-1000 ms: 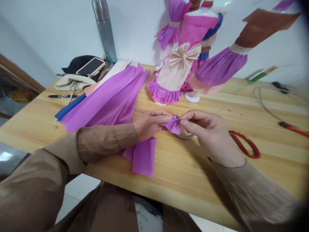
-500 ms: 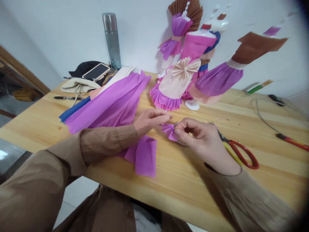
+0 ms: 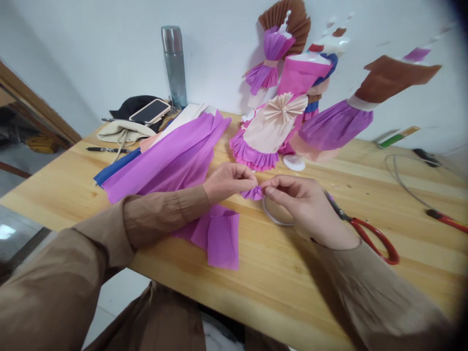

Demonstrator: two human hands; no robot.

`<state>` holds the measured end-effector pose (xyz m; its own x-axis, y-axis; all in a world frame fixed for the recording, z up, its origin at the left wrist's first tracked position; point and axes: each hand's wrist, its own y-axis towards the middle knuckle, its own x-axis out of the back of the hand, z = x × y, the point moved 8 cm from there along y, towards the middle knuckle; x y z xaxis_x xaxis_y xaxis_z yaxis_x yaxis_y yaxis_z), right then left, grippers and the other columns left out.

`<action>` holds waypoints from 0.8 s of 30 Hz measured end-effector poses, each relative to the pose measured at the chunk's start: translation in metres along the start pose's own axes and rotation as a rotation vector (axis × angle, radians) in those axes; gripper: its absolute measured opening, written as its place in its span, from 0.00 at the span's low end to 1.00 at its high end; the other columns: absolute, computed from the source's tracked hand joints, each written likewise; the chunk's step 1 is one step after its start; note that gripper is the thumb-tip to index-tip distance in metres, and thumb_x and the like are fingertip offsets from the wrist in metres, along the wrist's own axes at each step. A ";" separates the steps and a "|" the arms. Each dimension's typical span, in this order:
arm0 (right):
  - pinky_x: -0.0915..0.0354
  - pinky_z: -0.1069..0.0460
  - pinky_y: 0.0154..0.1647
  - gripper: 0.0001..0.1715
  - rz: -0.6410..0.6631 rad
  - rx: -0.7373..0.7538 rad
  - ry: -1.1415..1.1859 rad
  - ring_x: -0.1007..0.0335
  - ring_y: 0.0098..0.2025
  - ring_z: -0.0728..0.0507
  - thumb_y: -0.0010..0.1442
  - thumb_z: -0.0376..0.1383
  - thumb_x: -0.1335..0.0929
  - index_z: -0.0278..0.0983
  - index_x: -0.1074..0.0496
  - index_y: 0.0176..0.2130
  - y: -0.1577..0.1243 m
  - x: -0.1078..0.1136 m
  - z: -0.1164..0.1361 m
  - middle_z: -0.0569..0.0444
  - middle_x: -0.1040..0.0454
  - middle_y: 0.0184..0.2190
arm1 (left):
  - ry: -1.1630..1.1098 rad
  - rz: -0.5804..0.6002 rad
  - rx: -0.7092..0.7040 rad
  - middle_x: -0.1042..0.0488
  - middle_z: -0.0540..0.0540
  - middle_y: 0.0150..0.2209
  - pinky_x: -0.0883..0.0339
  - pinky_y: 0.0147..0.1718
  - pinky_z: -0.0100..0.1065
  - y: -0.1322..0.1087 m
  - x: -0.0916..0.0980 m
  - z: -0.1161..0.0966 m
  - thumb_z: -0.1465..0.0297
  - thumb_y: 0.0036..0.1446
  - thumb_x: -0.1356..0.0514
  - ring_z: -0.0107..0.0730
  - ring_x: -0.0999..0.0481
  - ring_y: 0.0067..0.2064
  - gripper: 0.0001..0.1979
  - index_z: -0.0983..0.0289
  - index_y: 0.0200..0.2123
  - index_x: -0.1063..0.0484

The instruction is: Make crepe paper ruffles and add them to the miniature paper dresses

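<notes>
Between my fingertips is a small gathered piece of purple crepe paper (image 3: 253, 193). My left hand (image 3: 230, 182) pinches its left end, and my right hand (image 3: 298, 197) pinches the right end. Under my right hand lies a roll of tape (image 3: 272, 216), partly covered by it. A loose purple paper piece (image 3: 224, 239) rests on the table below my left wrist. Red-handled scissors (image 3: 376, 239) lie to the right of my right hand. A large purple crepe sheet (image 3: 161, 161) spreads beyond my left forearm.
Several miniature dress forms clothed in paper, one with a cream apron (image 3: 268, 126), stand at the back. A steel flask (image 3: 174, 68), a phone (image 3: 149, 111), a cloth pouch (image 3: 124, 132) and a pen (image 3: 107, 150) are back left. A cable with a red handle (image 3: 448, 220) lies right.
My left hand has closed from spread fingers to a pinch on the small paper piece. My right hand has shifted slightly, and more of the tape roll shows. The view has tilted a little.
</notes>
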<state>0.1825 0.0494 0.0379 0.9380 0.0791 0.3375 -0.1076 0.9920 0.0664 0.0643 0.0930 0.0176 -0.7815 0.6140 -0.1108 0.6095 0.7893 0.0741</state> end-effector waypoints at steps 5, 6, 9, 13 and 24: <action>0.46 0.54 0.24 0.12 -0.048 -0.137 0.203 0.43 0.22 0.51 0.50 0.43 0.26 0.37 0.24 0.25 0.002 -0.001 -0.016 0.58 0.32 0.19 | -0.004 -0.033 0.013 0.29 0.48 0.18 0.40 0.25 0.26 0.001 0.004 0.001 0.78 0.52 0.39 0.19 0.32 0.22 0.07 0.68 0.22 0.30; 0.47 0.54 0.23 0.12 -0.070 -0.145 0.208 0.44 0.21 0.51 0.50 0.44 0.26 0.37 0.24 0.25 0.002 0.000 -0.018 0.58 0.33 0.19 | -0.007 -0.040 0.019 0.29 0.48 0.18 0.41 0.24 0.26 0.001 0.005 0.002 0.78 0.52 0.39 0.19 0.32 0.22 0.07 0.68 0.22 0.30; 0.47 0.53 0.23 0.14 -0.179 -0.125 0.185 0.43 0.22 0.51 0.50 0.44 0.26 0.37 0.21 0.33 0.002 0.009 -0.017 0.57 0.31 0.21 | -0.012 -0.052 0.048 0.29 0.47 0.18 0.41 0.24 0.26 0.002 0.007 0.004 0.78 0.51 0.38 0.18 0.33 0.22 0.07 0.68 0.22 0.29; 0.38 0.52 0.30 0.13 -0.148 -0.073 0.110 0.33 0.29 0.48 0.48 0.43 0.26 0.38 0.21 0.33 0.005 0.007 -0.006 0.53 0.23 0.30 | -0.038 -0.019 0.041 0.28 0.47 0.19 0.41 0.24 0.26 0.002 0.006 0.002 0.77 0.50 0.38 0.19 0.32 0.22 0.06 0.68 0.22 0.29; 0.40 0.51 0.27 0.10 -0.149 0.035 -0.081 0.37 0.23 0.48 0.46 0.41 0.29 0.39 0.29 0.21 0.018 0.004 -0.001 0.57 0.29 0.19 | 0.073 -0.220 0.024 0.25 0.49 0.25 0.35 0.31 0.27 0.001 0.025 -0.003 0.70 0.52 0.36 0.22 0.29 0.29 0.07 0.68 0.32 0.23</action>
<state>0.1847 0.0677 0.0396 0.9148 -0.0786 0.3962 0.0181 0.9879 0.1542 0.0448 0.1095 0.0175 -0.9031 0.4266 -0.0495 0.4255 0.9044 0.0327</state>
